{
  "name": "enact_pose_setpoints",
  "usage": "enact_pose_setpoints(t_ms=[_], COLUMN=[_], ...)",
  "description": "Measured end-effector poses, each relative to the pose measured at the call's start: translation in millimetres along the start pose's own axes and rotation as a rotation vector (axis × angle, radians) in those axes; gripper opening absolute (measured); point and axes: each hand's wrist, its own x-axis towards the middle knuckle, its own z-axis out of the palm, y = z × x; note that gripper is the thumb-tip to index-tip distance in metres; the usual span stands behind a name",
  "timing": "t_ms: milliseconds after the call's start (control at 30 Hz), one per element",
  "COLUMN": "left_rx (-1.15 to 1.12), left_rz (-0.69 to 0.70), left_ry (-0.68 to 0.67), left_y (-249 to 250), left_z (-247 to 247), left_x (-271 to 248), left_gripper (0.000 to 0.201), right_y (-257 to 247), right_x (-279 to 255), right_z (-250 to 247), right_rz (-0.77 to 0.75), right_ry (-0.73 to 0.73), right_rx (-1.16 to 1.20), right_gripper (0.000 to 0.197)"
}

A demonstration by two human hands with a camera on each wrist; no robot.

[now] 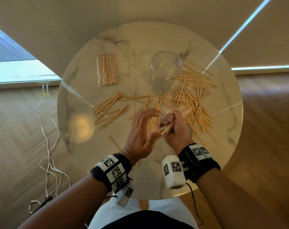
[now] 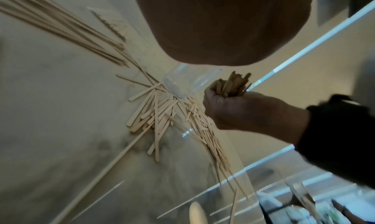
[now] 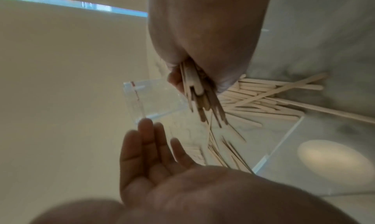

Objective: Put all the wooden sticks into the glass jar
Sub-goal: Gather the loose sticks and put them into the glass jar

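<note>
A round marble table (image 1: 223, 113) was seen, loose wooden sticks (image 1: 190, 100) scattered across it. The glass jar (image 1: 165, 66) was stood upright beyond both hands, nearer the right one, mouth upward. A bundle of sticks (image 1: 166, 128) was gripped in the closed right hand (image 1: 175, 128), long axis slanted. The left hand (image 1: 143, 131) was held spread beside it, nothing held.

Jar (image 1: 163, 71) mid-table (image 1: 223, 123) — sticks (image 1: 190, 103) scattered before it
</note>
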Motion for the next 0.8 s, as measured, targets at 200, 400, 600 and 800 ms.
enact_pose_setpoints(t_ms=[200,400,600,800], left_rx=[0.056,-0.065,-0.200,-0.218], left_rz=[-0.008,-0.108,-0.090,-0.095], left_ry=[-0.058,-0.030,-0.167,0.055], left_y=[3,-1,14,-7], left_z=[10,-5,-3,-21], left_x=[-6,41,92,146], left_gripper=[0.050,0.074,0.067,0.054], right_y=[9,-9,-24,-87], right_x=[-19,-41,-51,-30], right_z=[2,-8,13,72], right_rz=[0.066,-0.191,-0.243,-0.473], right_ry=[-0.033,-0.162,-0.371,-0.281], right_rx=[-0.277,-0.919,-1.336,-1.355], right_gripper=[0.041,0.027,0.023,0.025])
